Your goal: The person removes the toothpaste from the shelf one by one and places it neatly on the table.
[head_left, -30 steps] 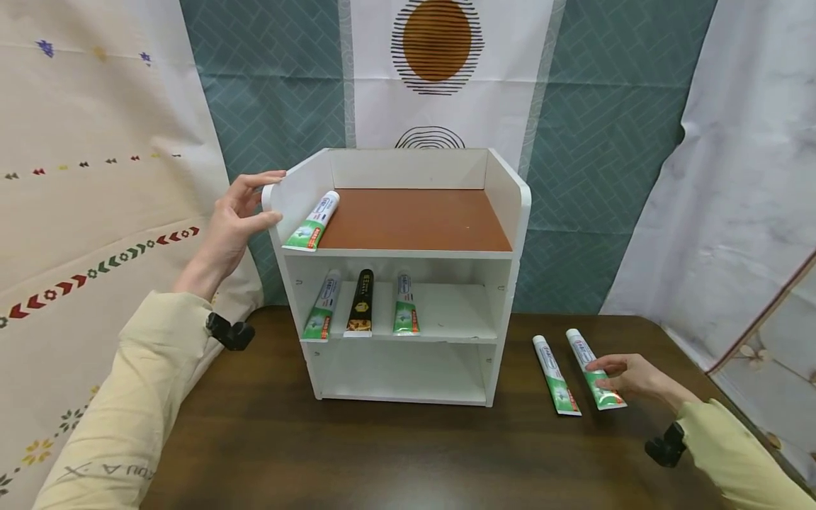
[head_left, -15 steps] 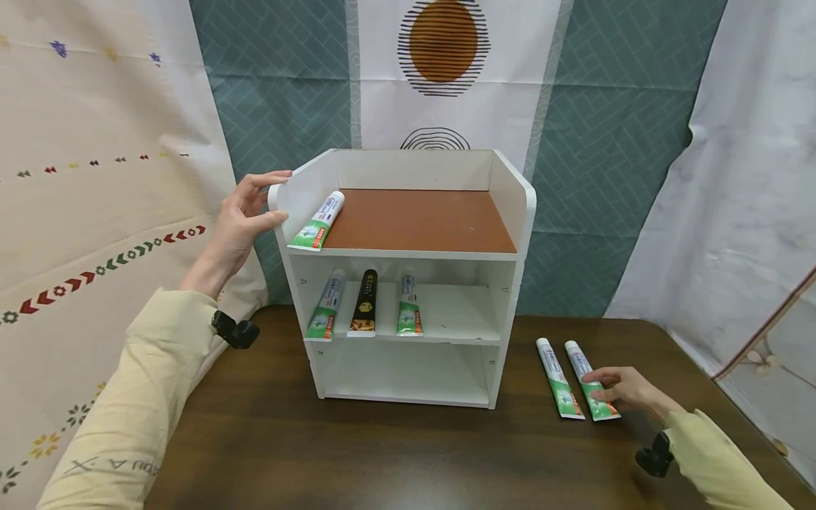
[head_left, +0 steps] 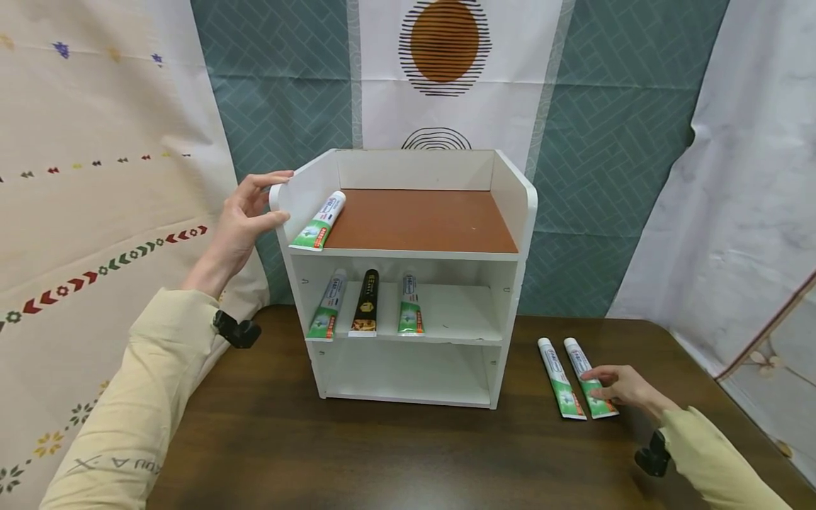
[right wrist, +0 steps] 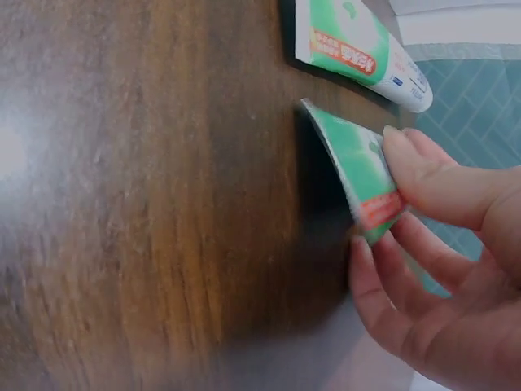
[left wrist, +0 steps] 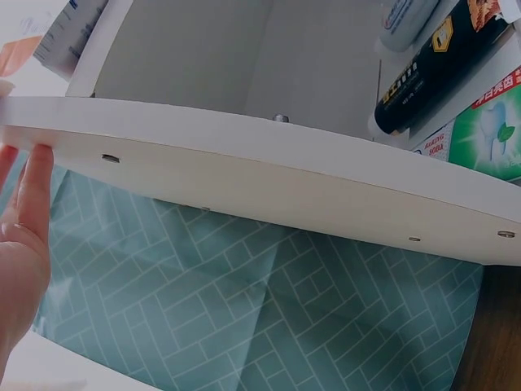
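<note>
My left hand [head_left: 234, 228] grips the upper left side panel of a small white shelf unit [head_left: 408, 254], thumb inside and fingers outside. On the right of the table, my right hand [head_left: 627, 389] pinches a green-and-white toothpaste tube [right wrist: 352, 163] between thumb and fingers, near its flat end. Beside it lies a second matching toothpaste tube [head_left: 562, 382]. One green-and-white tube [head_left: 319, 223] leans at the left on the top shelf. Along the middle shelf lie a green tube [head_left: 328, 304], a black toothpaste tube [head_left: 365, 303] and another green tube [head_left: 410, 306].
The shelf unit stands on a dark brown wooden table [head_left: 357, 453]. Behind it hangs a teal patterned cloth [head_left: 280, 92] with a white panel. Pale printed cloths hang at the left [head_left: 115, 177] and right [head_left: 733, 177].
The right hand and its tube have shifted slightly left, bringing that tube closer to the neighbouring one. My left hand keeps its grip on the shelf unit.
</note>
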`<move>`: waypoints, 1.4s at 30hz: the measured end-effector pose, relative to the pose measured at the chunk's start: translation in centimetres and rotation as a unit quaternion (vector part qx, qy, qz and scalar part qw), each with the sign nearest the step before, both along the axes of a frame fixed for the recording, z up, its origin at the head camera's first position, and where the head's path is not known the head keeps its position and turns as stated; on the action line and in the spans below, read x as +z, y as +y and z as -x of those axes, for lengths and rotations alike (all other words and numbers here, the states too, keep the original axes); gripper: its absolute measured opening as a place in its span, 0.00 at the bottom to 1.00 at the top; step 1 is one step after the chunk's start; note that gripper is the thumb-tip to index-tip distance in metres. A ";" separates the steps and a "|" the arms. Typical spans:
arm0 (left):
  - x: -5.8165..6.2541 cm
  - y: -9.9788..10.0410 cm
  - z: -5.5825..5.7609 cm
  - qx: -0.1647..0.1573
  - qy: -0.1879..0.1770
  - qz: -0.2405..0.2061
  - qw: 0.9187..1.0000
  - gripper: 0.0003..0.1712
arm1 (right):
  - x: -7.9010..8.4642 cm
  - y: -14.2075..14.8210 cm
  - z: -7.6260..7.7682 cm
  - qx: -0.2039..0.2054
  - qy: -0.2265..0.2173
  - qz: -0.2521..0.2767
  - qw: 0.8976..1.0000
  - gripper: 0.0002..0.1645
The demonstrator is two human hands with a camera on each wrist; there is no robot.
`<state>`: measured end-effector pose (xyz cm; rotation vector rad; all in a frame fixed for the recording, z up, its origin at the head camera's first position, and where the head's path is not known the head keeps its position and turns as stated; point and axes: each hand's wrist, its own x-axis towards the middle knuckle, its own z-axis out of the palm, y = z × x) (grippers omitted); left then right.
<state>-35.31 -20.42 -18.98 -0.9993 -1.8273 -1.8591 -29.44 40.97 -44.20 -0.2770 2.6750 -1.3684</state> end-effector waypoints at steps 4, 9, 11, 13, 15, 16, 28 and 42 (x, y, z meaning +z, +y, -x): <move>0.0 0.0 0.0 0.001 0.003 0.002 1.000 0.25 | 0.1 0.0 0.0 0.013 0.039 -0.029 0.999 0.20; 0.0 0.0 0.0 0.000 0.000 0.005 1.000 0.25 | 0.3 0.1 -0.1 -0.004 0.046 -0.041 0.998 0.21; 0.0 -0.1 0.0 0.001 0.000 0.004 1.000 0.25 | 0.6 0.1 0.0 -0.010 0.066 -0.050 0.997 0.22; 0.0 -0.1 -0.1 0.001 0.001 0.004 1.000 0.25 | 1.2 0.2 0.1 -0.023 0.084 -0.050 0.995 0.23; 0.0 -0.1 -0.1 0.001 0.003 0.004 1.000 0.25 | 2.2 0.1 0.3 -0.035 0.088 -0.039 0.995 0.25; 0.0 -0.1 -0.1 0.001 0.004 0.005 1.000 0.25 | 2.8 0.1 0.4 -0.041 0.086 -0.031 0.995 0.26; -0.2 -0.1 -0.1 -0.001 0.004 0.006 1.000 0.26 | 10.8 -0.4 1.0 -0.045 0.053 0.103 0.992 0.28; -0.2 0.0 -0.1 -0.001 0.012 0.006 1.000 0.25 | 20.4 -2.1 1.4 -0.032 0.109 0.110 0.987 0.20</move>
